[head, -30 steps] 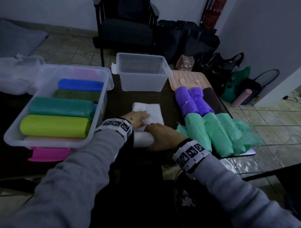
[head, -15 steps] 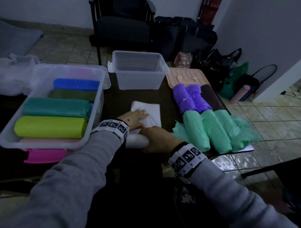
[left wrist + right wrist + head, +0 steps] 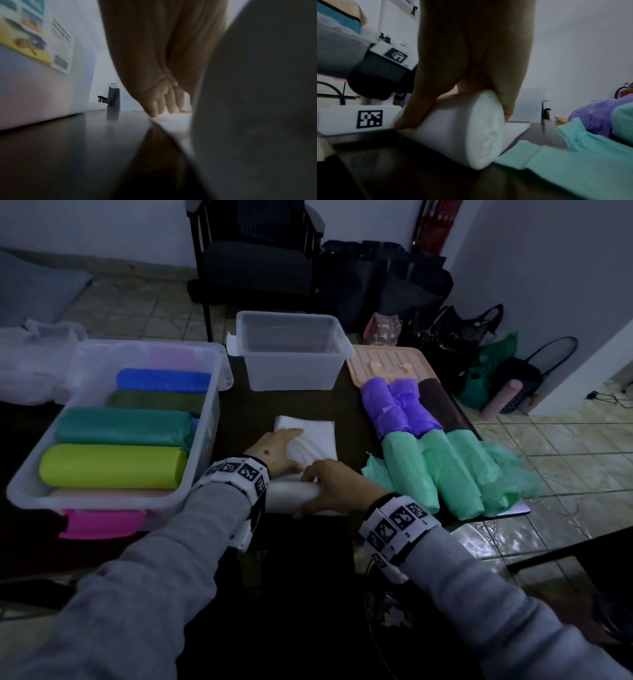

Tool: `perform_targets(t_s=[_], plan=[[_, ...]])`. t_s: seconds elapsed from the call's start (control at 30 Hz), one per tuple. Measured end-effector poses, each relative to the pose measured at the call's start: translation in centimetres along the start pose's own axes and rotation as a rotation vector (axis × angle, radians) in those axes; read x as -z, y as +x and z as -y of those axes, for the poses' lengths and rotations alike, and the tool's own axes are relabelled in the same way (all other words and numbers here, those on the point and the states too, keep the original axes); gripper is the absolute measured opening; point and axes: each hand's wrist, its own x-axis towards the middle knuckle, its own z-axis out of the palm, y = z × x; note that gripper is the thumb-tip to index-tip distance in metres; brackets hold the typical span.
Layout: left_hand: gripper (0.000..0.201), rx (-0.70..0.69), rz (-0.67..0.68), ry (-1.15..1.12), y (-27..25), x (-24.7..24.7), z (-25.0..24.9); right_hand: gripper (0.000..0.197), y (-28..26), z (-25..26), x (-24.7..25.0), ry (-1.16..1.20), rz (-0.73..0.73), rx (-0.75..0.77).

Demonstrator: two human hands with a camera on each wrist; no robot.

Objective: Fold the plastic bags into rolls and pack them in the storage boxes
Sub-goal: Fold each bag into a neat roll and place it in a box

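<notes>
On dark table, right hand (image 3: pixel 334 486) grips cylindrical white roll (image 3: pixel 471 129).

The table (image 3: pixel 349 412) has a dark, smooth, slightly glossy top; in the left wrist view it mirrors what stands on it. The white bag (image 3: pixel 308 440) is thin matt plastic, finely creased where flat, and its rolled part (image 3: pixel 453 129) looks smooth and soft. The large box (image 3: pixel 113 494) and small box (image 3: pixel 291 371) are clear, frosted plastic with smooth walls; the large one bears a glossy printed paper label (image 3: pixel 42 40). The rolls inside it (image 3: pixel 113 467) are smooth plastic with a faint sheen. The green bags (image 3: pixel 445 470) and purple bags (image 3: pixel 394 412) are crinkled, matt film. The peach lid (image 3: pixel 387 361) is ribbed hard plastic. Both sleeves (image 3: pixel 154 577) are grey knit cloth. The floor tiles (image 3: pixel 548 474) shine.
</notes>
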Motion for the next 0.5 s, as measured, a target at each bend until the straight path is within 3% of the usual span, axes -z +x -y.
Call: perform_targets(t_s=[0.23,0.4,0.5], plan=[[0.026,-0.003,-0.188,-0.102,-2.6,0.6,-1.4,0.046,0.8,-0.6,0.3,-0.012,0.047,-0.031],[0.027,0.027,0.042,-0.022,-4.3,1.4,-0.9,0.056,0.9,-0.8,1.3,0.08,0.079,-0.087],[0.029,0.017,0.072,0.025,-4.4,1.2,-0.7,0.056,0.9,-0.7,1.1,0.062,0.052,-0.105]])
